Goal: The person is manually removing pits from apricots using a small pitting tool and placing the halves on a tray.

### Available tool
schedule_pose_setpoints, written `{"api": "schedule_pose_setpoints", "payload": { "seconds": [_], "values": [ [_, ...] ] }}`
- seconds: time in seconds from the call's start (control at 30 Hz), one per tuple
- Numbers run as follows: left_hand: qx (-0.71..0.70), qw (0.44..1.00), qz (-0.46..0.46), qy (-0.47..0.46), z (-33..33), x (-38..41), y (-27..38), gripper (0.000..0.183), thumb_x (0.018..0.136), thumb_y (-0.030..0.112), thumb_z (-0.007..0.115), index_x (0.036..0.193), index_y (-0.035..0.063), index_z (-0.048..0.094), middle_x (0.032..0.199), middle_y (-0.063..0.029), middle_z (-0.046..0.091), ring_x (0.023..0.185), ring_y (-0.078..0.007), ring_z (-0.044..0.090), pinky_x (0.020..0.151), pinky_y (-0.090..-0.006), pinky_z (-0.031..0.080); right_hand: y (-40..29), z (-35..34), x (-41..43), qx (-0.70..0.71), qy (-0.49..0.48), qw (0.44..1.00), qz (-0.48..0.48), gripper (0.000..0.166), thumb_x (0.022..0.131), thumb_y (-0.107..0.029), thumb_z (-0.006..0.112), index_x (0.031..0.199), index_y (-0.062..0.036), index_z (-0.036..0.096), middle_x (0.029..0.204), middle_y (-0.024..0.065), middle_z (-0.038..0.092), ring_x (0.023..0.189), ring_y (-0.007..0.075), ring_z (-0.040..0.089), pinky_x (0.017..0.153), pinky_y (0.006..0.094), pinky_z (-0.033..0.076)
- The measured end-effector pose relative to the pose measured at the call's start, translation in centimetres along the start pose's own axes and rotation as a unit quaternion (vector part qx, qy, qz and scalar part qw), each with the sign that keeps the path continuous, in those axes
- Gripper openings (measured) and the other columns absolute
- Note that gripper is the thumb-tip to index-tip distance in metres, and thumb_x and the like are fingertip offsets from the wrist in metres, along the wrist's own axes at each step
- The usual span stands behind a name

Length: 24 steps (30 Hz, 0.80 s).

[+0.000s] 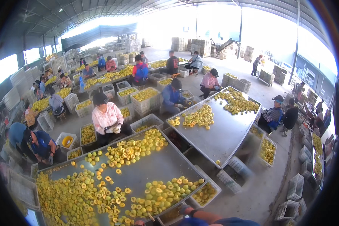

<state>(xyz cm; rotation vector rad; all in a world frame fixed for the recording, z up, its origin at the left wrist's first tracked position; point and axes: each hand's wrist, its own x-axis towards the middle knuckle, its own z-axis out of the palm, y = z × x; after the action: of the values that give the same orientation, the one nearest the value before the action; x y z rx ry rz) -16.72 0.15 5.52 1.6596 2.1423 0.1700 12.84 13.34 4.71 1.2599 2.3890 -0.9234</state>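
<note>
My right hand (184, 209), in a grey glove with a dark band at the wrist, reaches in from the bottom right. It is over the edge of a crate (171, 217) beside the metal table (130, 176); its fingers are too unclear to read. Only a sliver of my left hand (139, 221) shows at the bottom edge, near the table's rim, and its grip is hidden. Close to it a thin wooden-coloured piece (151, 217) sticks up. Halved yellow-green stone fruit (163, 195) lies heaped in front of both hands, with a larger heap (70, 195) to the left.
A crate of fruit halves (204, 194) stands against the table's right side. Across the table sits a person in a pink shirt (107, 117); another in dark blue (42, 145) is at the left. A second metal table (223, 132) bears more fruit. Stacked crates (295, 186) line the right.
</note>
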Motion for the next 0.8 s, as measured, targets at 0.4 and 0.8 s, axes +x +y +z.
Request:
{"api": "schedule_pose_setpoints", "payload": {
  "seconds": [0.4,0.8],
  "values": [
    [-0.139,0.989,-0.04,-0.03,-13.0,-0.2,10.9,0.024,0.074,0.023,0.048,0.092,0.0112,0.06,0.102,-0.0083,0.056,0.095,-0.0219,0.053,0.075,-0.0322,0.044,1.8,-4.7,-3.8,-0.03,-0.047,0.998,0.002,0.029,0.069,-0.025,0.05,0.089,-0.0063,0.06,0.088,0.014,0.059,0.085,0.0271,0.055,0.074,0.0352,0.043],
    [-0.176,0.982,-0.05,-0.04,-14.3,-0.7,14.2,0.024,0.076,0.022,0.046,0.093,0.0108,0.059,0.103,-0.0087,0.055,0.095,-0.0219,0.053,0.076,-0.0322,0.043,4.2,-4.4,-7.0,0.015,-0.072,0.997,0.011,0.03,0.069,-0.026,0.051,0.087,-0.0044,0.059,0.088,0.0154,0.058,0.085,0.0283,0.055,0.076,0.0349,0.042]
  ]
}}
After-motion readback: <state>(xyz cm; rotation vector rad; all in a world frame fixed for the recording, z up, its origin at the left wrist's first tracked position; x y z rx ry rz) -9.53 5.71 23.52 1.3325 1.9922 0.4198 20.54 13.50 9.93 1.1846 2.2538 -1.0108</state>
